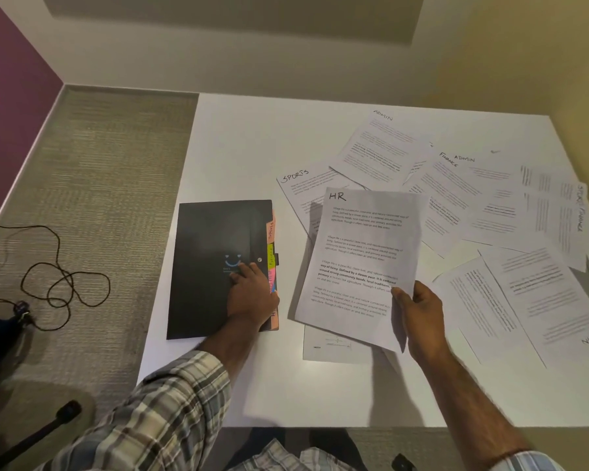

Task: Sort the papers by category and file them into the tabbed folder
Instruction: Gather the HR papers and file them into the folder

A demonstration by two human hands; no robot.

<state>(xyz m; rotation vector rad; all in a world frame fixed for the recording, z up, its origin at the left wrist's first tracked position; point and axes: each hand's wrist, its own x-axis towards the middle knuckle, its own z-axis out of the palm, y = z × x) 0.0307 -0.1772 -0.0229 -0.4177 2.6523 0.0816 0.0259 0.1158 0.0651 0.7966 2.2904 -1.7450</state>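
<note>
A black tabbed folder [215,253] lies shut on the left part of the white table [245,137], its coloured tabs [271,263] along the right edge. My left hand [250,294] rests flat on its cover near the tabs. My right hand [419,311] holds up a printed sheet headed HR [357,253] by its lower right corner, just right of the folder. Loose sheets lie spread behind it: one headed SPORTS [296,185], one headed ADMIN [378,147], one headed FINANCE [453,185].
More printed sheets [531,287] overlap across the right half of the table, up to its right edge. A small white slip [334,345] lies under the held sheet. On the carpet at left are a looped dark cable [65,283] and a chair base [31,433].
</note>
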